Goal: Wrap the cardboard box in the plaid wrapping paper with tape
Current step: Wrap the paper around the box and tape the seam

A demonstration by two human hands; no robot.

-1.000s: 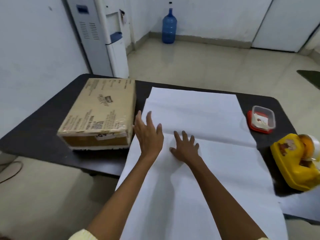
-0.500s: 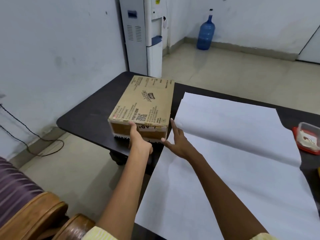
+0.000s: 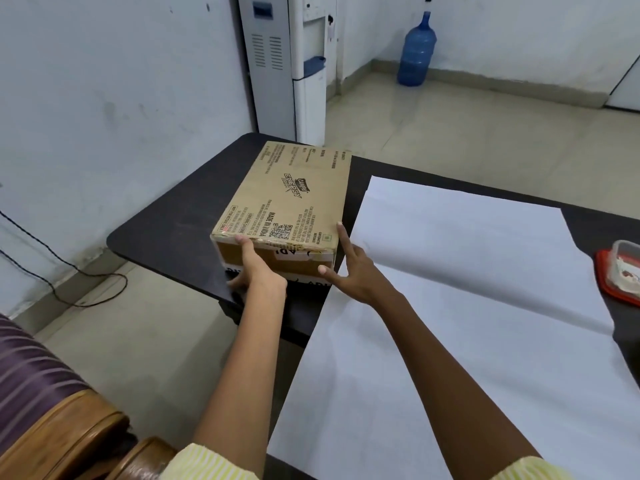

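Observation:
The brown printed cardboard box (image 3: 294,192) lies flat on the left end of the dark table (image 3: 173,230). My left hand (image 3: 258,268) grips its near end, thumb up at the top edge and fingers curled at the bottom edge. At the near right corner, my right hand (image 3: 353,271) touches the box with straight fingers, the forefinger along the right side and the thumb on the near face. The wrapping paper (image 3: 467,271) is spread white side up to the right of the box and hangs over the table's near edge. No tape is in view.
A plastic container with a red lid (image 3: 621,271) sits at the table's right edge. A water dispenser (image 3: 298,64) stands behind the table, and a blue water bottle (image 3: 417,53) is on the floor. A wooden chair with a striped cushion (image 3: 52,410) is at lower left.
Both hands left the paper and moved left to the box's near end, where the left hand took hold. My view swung left, so the yellow object at the right is out of sight.

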